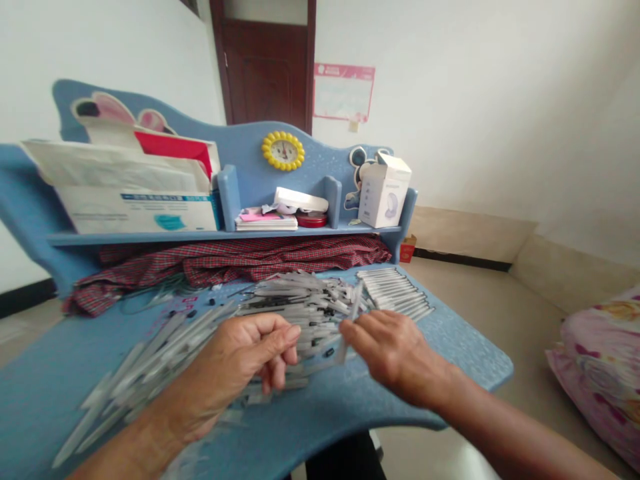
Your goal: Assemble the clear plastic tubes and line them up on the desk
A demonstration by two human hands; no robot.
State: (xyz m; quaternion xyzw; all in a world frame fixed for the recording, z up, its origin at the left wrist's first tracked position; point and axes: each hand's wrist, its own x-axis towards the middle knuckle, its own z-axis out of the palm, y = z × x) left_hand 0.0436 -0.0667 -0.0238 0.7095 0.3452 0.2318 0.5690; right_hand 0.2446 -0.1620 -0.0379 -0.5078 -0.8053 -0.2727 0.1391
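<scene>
So your left hand (245,357) is over the front of the loose pile, with its fingers (287,337) curled in toward the palm. I can't tell if they're holding anything. Your right hand (395,353) is just beside it, and its fingers (357,327) look pinched on a clear tube (354,310) that sticks up at a slight tilt.

All of this is on a blue tabletop (465,353). The loose pile (300,303) sits right in front of your hands, a messy heap of pale plastic tubes crossing every which way, with small dark bits (329,352) mixed in. To the right of it, a neat batch (395,291) of tubes lies side by side, touching the heap's edge. To the left, a looser spread (160,353) of tubes fans out toward the front of the tabletop, right by your left wrist.

Behind all that, a red plaid cloth (225,263) is bunched along the back. Above it, a blue shelf (215,235) carries a white box (384,190) and a red tin (311,219), with a yellow clock (283,151) on the panel behind. Off to the right, past the tabletop, there's a floral pillow (597,373).
</scene>
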